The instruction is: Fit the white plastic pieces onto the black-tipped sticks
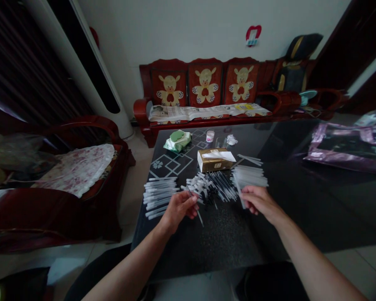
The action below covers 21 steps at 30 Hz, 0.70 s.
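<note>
Between the fingers and thumb of my left hand is a thin pen refill, its tip slanting down toward me. My right hand pinches a translucent pen barrel, tilted at the near side of a stack of similar barrels. Left of that stack lies a bundle of dark refills, and beside it a heap of white pen caps. Several capped pens lie in a row by my left hand. The two held pieces are apart.
A gold tissue box stands behind the pen parts on the dark table. Further back are a green wipes pack, a small white jar and a crumpled tissue. A purple bag lies right.
</note>
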Motion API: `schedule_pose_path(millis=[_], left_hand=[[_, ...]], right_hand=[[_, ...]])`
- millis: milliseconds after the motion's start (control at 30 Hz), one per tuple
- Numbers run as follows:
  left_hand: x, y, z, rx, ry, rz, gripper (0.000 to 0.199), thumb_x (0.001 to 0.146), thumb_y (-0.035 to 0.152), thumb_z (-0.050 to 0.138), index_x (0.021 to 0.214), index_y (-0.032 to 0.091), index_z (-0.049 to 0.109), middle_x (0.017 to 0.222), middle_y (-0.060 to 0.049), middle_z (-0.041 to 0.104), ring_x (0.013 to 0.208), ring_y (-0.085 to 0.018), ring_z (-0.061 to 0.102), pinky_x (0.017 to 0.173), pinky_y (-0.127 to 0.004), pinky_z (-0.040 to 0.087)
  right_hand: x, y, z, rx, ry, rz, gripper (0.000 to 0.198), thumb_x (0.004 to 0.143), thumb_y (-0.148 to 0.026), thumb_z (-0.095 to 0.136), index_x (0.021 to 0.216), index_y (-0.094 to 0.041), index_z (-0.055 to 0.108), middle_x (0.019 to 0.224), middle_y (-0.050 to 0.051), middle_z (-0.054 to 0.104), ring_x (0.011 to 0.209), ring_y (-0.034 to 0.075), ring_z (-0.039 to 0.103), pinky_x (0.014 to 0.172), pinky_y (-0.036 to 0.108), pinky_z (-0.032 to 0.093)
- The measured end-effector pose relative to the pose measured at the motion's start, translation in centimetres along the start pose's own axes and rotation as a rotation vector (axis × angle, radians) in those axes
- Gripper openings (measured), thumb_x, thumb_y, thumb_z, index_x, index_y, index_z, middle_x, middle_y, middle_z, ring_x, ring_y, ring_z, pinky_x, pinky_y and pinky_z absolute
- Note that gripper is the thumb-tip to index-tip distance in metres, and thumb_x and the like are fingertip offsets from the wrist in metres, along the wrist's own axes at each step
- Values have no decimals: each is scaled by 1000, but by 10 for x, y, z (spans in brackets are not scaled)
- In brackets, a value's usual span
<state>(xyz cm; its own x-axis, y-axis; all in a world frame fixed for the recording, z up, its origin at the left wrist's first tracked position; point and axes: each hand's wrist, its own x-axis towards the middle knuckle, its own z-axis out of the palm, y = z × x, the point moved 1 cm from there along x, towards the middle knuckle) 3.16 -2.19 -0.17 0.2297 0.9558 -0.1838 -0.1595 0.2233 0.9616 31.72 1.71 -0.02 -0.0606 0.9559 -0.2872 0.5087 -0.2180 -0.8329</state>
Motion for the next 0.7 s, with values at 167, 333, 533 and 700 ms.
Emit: schedule_pose_path(millis=[167,333,533,700], left_hand=[[-12,-13,27,156,-309,-28,40,82,47,57,99,12,63,63,-1,57,45,-8,53,41,-18,41],[-18,-18,37,219,-391,-48,42,84,49,55,98,12,66,61,1,53,43,-6,49,41,-17,39],[-17,-15,34,255,-417,-47,44,84,50,54,99,10,68,60,1,52,44,-6,48,42,-16,39],[-17,-15,34,244,-414,-34,42,85,48,54,97,10,68,60,1,52,44,-5,47,41,-16,37]], right_hand=[[-10,-22,35,505,-241,-104,24,77,-39,59,73,-17,53,56,-1,61,42,11,54,38,21,40],[-10,-32,43,664,-247,-149,22,77,-36,63,75,-15,55,61,1,64,47,13,58,42,23,45],[-9,-32,47,710,-235,-169,23,78,-36,65,78,-14,58,64,3,66,50,13,61,44,24,49],[-10,-31,55,704,-301,-158,23,79,-35,63,79,-13,60,65,4,67,50,13,62,43,23,49]])
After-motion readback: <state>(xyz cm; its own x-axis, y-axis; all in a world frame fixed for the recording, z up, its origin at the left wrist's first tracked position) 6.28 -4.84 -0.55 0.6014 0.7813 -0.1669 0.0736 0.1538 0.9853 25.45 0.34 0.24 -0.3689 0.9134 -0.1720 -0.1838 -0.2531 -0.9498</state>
